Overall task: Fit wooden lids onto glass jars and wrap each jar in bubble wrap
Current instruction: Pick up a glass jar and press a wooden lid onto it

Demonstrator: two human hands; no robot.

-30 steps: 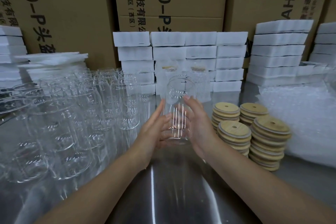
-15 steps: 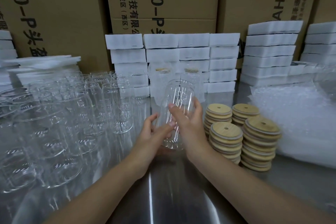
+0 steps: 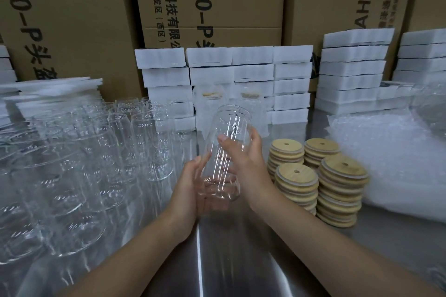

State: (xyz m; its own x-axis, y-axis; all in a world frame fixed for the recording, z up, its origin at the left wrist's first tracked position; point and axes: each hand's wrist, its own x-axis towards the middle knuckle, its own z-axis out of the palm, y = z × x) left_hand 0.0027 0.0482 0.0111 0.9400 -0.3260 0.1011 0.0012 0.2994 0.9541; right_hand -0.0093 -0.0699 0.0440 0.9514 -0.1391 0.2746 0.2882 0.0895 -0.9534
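Observation:
I hold one clear glass jar (image 3: 228, 128) above the steel table (image 3: 217, 260), mouth tilted away from me. My right hand (image 3: 246, 164) grips its right side, thumb across the front. My left hand (image 3: 190, 188) cups its base from the left. The jar has no lid. Several stacks of round wooden lids (image 3: 337, 188), each with a small hole, stand just right of my right hand. A heap of bubble wrap (image 3: 395, 157) lies further right. Many empty glass jars (image 3: 96, 157) crowd the left of the table.
Two jars wrapped in bubble wrap (image 3: 212, 108) stand behind the held jar. Stacks of white foam-wrapped packs (image 3: 251, 75) line the back, with large cardboard boxes (image 3: 212, 2) behind them. More white stacks (image 3: 352, 67) sit at the right.
The jar has tipped further, its mouth leaning away to the right. My right thumb has come across its front, and my left hand has slid down to the base.

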